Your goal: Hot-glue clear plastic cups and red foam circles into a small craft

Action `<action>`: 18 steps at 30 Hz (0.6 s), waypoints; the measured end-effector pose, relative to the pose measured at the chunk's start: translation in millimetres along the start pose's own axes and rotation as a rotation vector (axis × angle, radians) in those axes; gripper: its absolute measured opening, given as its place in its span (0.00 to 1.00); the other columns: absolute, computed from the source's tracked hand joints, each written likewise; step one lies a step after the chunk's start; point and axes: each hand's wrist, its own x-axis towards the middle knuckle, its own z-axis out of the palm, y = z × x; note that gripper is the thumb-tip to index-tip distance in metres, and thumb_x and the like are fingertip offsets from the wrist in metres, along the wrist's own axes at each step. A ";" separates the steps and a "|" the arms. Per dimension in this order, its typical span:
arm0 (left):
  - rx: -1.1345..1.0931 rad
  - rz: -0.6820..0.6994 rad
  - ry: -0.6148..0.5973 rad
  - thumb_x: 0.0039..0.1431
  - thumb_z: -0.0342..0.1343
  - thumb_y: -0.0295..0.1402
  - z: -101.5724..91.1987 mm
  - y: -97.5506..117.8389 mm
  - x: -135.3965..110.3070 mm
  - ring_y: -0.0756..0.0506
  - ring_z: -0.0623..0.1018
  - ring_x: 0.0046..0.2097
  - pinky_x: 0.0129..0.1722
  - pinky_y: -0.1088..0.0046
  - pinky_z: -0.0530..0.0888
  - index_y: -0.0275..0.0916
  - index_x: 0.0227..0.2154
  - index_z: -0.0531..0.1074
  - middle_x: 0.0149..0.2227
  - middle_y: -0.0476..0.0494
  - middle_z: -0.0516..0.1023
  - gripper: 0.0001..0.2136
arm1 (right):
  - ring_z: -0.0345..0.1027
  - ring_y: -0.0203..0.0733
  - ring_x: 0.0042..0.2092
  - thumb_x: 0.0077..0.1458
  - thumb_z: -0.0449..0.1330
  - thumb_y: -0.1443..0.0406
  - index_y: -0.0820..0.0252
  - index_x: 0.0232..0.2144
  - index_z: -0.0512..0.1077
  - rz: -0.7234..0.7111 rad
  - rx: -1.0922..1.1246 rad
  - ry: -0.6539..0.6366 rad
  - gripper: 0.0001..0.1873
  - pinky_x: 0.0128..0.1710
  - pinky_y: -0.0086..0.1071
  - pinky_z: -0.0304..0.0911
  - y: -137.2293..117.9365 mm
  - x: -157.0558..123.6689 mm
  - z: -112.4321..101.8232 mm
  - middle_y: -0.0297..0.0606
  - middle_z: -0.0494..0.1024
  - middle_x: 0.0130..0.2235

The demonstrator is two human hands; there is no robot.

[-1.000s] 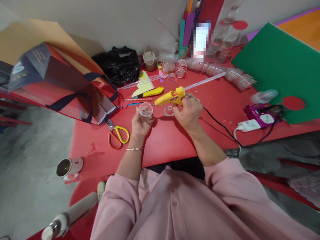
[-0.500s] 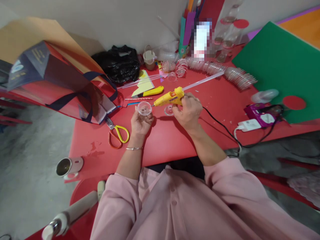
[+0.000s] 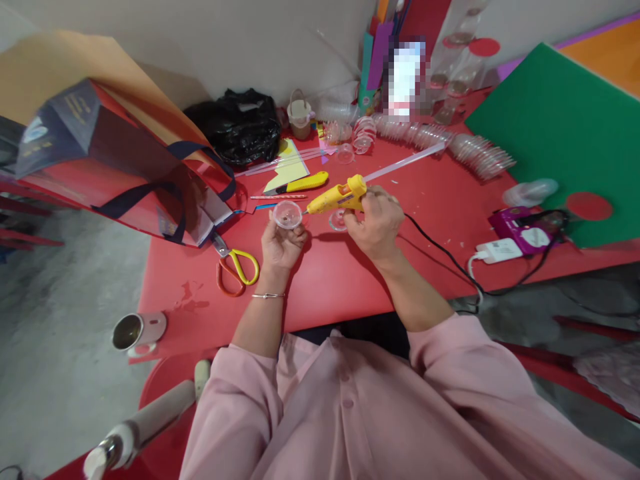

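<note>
A small clear plastic cup (image 3: 288, 215) is held in my left hand (image 3: 283, 248), its round mouth facing up toward me. My right hand (image 3: 376, 219) is wrapped round a yellow hot glue gun (image 3: 337, 196), and a long glue stick (image 3: 405, 162) juts from its back end. The gun's nozzle points left and is right at the cup's rim; I cannot tell whether it touches. Beneath the gun, another clear plastic piece (image 3: 339, 220) lies on the red table (image 3: 320, 287), partly hidden by the gun and my right fingers.
Scissors (image 3: 235, 267) and a yellow cutter knife (image 3: 305, 183) lie to the left. A mug (image 3: 139, 331) stands near the table's left edge. Rows of stacked clear cups (image 3: 425, 135) line the back. The gun's black cord (image 3: 440, 241) runs right, near a white adapter (image 3: 500, 251).
The cup in my left hand has turned or tilted slightly and shifted a little left and up. My right hand and the glue gun are almost still.
</note>
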 end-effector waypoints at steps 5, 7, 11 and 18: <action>0.026 0.007 0.014 0.73 0.57 0.53 0.8 0.2 -0.1 0.52 0.70 0.25 0.26 0.76 0.68 0.40 0.32 0.72 0.26 0.49 0.73 0.21 | 0.76 0.55 0.50 0.60 0.60 0.63 0.60 0.44 0.76 -0.007 -0.010 -0.004 0.11 0.51 0.47 0.69 -1.8 0.3 -2.2 0.50 0.82 0.45; 0.023 0.013 0.005 0.73 0.58 0.52 0.8 0.5 -0.2 0.52 0.71 0.25 0.26 0.76 0.68 0.40 0.32 0.72 0.27 0.49 0.73 0.21 | 0.76 0.55 0.49 0.60 0.60 0.63 0.60 0.45 0.76 -0.012 -0.008 0.002 0.12 0.51 0.47 0.69 -2.0 0.2 -2.0 0.50 0.82 0.45; 0.017 0.024 -0.011 0.72 0.59 0.52 -0.3 0.5 0.5 0.52 0.71 0.24 0.25 0.76 0.68 0.40 0.33 0.73 0.27 0.49 0.74 0.20 | 0.76 0.55 0.49 0.60 0.60 0.62 0.61 0.45 0.77 -0.015 0.010 0.000 0.13 0.51 0.47 0.68 -1.4 -0.6 -1.1 0.51 0.82 0.46; 0.002 0.019 -0.011 0.74 0.56 0.50 -3.3 -0.2 3.2 0.53 0.71 0.25 0.25 0.76 0.68 0.40 0.34 0.75 0.27 0.48 0.75 0.19 | 0.75 0.54 0.47 0.60 0.61 0.62 0.62 0.46 0.77 -0.012 0.012 -0.006 0.14 0.51 0.47 0.67 -3.5 -0.8 -2.5 0.51 0.82 0.46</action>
